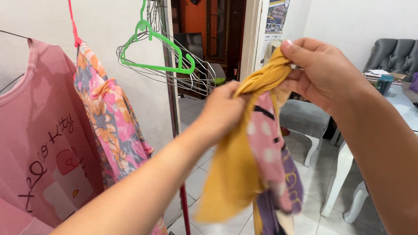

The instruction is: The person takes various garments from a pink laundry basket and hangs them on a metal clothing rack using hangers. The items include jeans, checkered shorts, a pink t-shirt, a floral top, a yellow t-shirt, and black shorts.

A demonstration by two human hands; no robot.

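Twisted mustard-yellow garment (240, 158) with pink dotted print, between both hands.

Bare left hand (225, 110), bare right hand (321, 74), forearms without sleeves

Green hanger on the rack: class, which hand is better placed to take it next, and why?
Probably the left hand: it grips the mustard garment closest to the green hanger. The right hand pinches the cloth's top, farther away.
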